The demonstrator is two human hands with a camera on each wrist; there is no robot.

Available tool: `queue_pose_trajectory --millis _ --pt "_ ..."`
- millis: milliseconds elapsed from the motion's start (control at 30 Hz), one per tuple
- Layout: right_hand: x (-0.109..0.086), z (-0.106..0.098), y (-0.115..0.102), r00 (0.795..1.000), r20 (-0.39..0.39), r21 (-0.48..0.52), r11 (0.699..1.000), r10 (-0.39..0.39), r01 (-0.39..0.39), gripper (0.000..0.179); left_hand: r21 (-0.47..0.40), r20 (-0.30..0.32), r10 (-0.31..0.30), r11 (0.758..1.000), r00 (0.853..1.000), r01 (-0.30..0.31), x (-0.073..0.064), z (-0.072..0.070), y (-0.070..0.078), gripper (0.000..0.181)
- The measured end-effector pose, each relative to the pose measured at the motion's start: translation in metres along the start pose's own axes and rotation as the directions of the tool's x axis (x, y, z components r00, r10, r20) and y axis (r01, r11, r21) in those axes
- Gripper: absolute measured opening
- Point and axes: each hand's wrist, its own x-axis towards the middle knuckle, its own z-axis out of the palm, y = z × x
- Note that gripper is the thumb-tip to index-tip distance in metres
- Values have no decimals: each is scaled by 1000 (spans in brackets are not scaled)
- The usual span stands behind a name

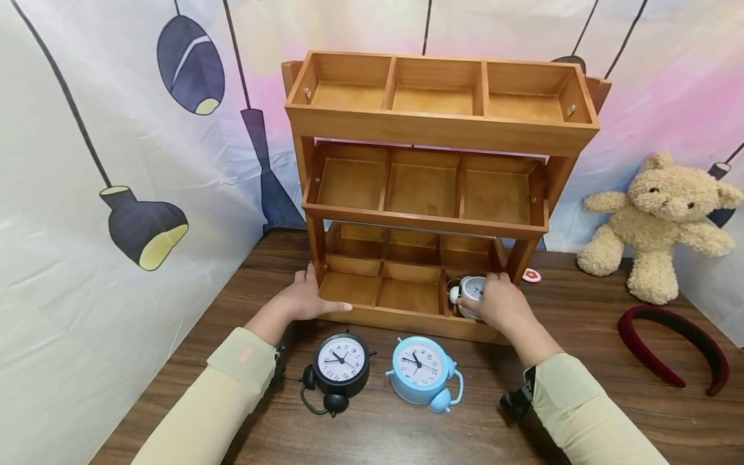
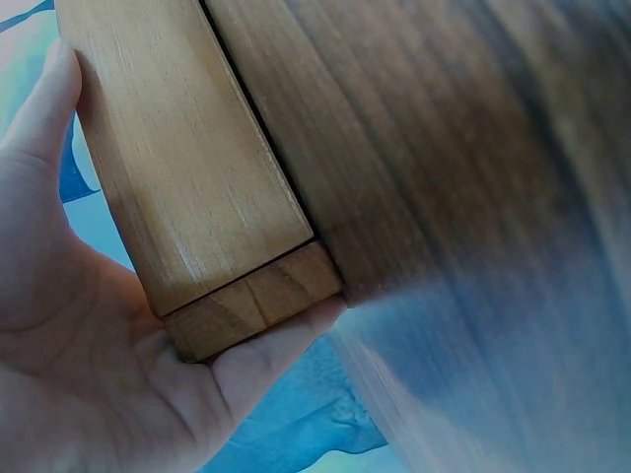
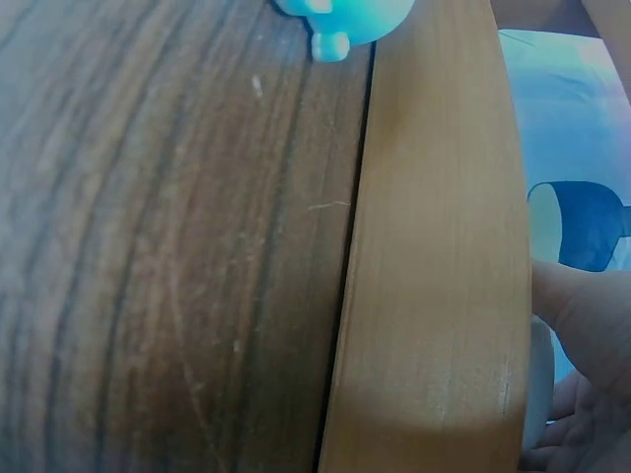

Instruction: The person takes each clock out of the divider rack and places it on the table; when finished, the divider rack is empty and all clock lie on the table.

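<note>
My right hand (image 1: 502, 300) holds a white alarm clock (image 1: 473, 289) in the front right compartment of the wooden shelf's bottom tier. In the right wrist view that hand (image 3: 592, 345) is partly hidden behind the shelf's front board (image 3: 434, 246). At the bottom tier's left corner, my left hand (image 1: 299, 297) rests against the shelf (image 1: 407, 316), its thumb stretched along the front rim. The left wrist view shows the hand (image 2: 108, 345) spread about the wooden corner (image 2: 256, 296). Before the shelf lie a black alarm clock (image 1: 343, 365) and a light blue one (image 1: 421, 368), dials up.
Two divided upper tiers (image 1: 442, 123) rise above the bottom one. To the right, a teddy bear (image 1: 662, 219) sits against the printed backdrop, with a dark red headband (image 1: 674, 323) before it. A small red-and-white item (image 1: 531, 276) lies beside the shelf's right leg.
</note>
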Motion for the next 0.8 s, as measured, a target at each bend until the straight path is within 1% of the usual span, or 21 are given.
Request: queue_pose_trajectory --millis 200,467,600,800 --pt "-1 -5 0 1000 -24 -13 1000 -12 11 81 2 -1 2 1000 1000 -2 0 0 0 132" --pt "-1 -15 0 998 -58 -9 1000 -13 13 84 24 -6 21 1000 1000 -21 2 0 -1 133" --pt "-4 -24 -2 997 -75 -4 1000 -31 31 84 22 -5 21 1000 1000 -20 1 0 0 133" --pt "-14 -40 -7 994 -84 -7 997 -71 71 82 20 -7 23 1000 1000 -23 0 0 0 132"
